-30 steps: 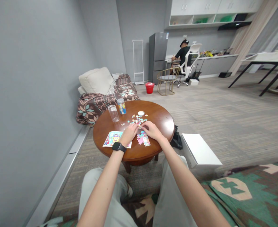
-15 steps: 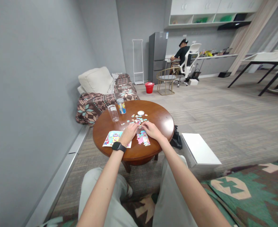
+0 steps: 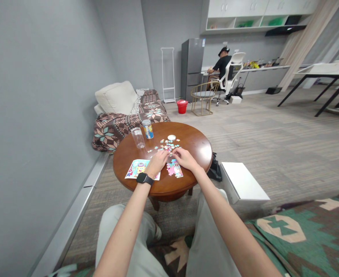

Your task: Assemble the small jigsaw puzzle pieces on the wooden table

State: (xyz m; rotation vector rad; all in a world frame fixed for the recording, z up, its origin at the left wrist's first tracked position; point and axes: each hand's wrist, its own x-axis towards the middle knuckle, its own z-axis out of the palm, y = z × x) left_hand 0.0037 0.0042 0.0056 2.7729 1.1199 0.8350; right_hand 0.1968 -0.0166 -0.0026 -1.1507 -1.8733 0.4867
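My left hand [image 3: 158,161], with a black watch on its wrist, reaches over the printed picture sheet [image 3: 135,167], its fingers curled inward. Close to it, my right hand [image 3: 185,158] pinches with thumb and forefinger. Between the fingertips of both hands shows a small jigsaw puzzle piece [image 3: 171,154]; its details are too small to tell. Just below them lies a joined section of the puzzle [image 3: 174,168], pink and blue with a cartoon figure. Beyond my fingers is a heap of loose puzzle pieces [image 3: 168,146], partly hidden by the hands.
On the round wooden table [image 3: 196,146] stand a clear plastic jar [image 3: 138,138] and a printed can [image 3: 148,129]; a white round lid [image 3: 171,137] lies behind the pieces. A white box [image 3: 244,181] is at the right. A person [image 3: 224,66] sits at the far counter.
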